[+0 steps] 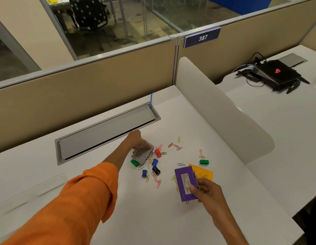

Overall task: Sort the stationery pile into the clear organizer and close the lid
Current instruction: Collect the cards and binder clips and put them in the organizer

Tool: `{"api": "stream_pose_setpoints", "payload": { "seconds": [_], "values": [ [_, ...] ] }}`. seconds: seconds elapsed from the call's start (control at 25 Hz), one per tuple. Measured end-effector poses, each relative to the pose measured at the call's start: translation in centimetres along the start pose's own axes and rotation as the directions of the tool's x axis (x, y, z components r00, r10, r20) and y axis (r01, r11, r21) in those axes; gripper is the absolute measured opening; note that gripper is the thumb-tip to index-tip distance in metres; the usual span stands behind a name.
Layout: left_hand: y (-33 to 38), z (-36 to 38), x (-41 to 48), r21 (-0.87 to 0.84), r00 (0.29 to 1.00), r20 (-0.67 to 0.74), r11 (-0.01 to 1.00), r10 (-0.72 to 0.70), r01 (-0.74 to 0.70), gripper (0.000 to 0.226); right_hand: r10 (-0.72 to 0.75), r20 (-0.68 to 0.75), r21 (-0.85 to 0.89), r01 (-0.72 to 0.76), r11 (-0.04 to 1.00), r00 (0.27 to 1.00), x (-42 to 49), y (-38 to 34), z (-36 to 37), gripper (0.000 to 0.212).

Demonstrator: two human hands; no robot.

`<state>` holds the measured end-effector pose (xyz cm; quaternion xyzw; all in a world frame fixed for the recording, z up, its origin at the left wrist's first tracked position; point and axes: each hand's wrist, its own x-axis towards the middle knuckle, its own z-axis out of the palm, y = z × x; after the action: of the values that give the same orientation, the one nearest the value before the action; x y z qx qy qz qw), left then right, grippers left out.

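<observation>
Left hand (138, 144) gripping tilted grey packet (142, 154) mid-tabletop (153, 218), right hand (206, 190) pinching purple packet (185, 184) nearer front edge, just beside yellow card (205, 172), paper clips (158, 182) and small coloured plastic pieces (157, 153) scattered between.

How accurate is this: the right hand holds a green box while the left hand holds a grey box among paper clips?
One slip: in the head view the right hand holds a purple box, not green. The left hand holds the grey box among paper clips.
</observation>
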<state>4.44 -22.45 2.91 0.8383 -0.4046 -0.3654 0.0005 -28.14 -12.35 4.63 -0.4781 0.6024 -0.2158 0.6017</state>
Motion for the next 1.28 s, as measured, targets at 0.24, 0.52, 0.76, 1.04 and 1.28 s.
{"api": "stream_pose_setpoints", "payload": {
  "seconds": [0.24, 0.52, 0.76, 1.04, 1.28],
  "values": [
    [0.2, -0.5, -0.9, -0.011, 0.999, 0.007, 0.999, 0.036, -0.036, 0.061, -0.001, 0.003, 0.002, 0.001, 1.000, 1.000, 0.0, 0.1, 0.0, 0.033],
    [0.7, -1.2, -3.1, 0.044, 0.987, -0.104, 0.992, 0.126, -0.121, 0.039, -0.021, 0.004, 0.002, 0.021, 1.000, 1.000, -0.5, 0.2, 0.1, 0.033],
    [-1.2, -1.3, -6.0, -0.065, 0.963, -0.153, 0.970, 0.221, -0.233, 0.030, -0.082, 0.012, 0.004, 0.082, 0.997, 0.997, -1.1, -0.7, 0.4, 0.020],
    [-6.1, -2.8, -11.2, -0.207, 0.919, -0.173, 0.899, 0.354, -0.385, 0.026, -0.149, 0.078, -0.069, 0.155, 0.986, 0.986, -2.4, -3.3, 3.1, 0.023],
    [-12.9, -5.1, -17.6, -0.333, 0.891, -0.233, 0.828, 0.391, -0.451, 0.032, -0.229, 0.234, -0.069, 0.251, 0.966, 0.945, -4.3, -5.5, 8.0, 0.030]
  ]
}}
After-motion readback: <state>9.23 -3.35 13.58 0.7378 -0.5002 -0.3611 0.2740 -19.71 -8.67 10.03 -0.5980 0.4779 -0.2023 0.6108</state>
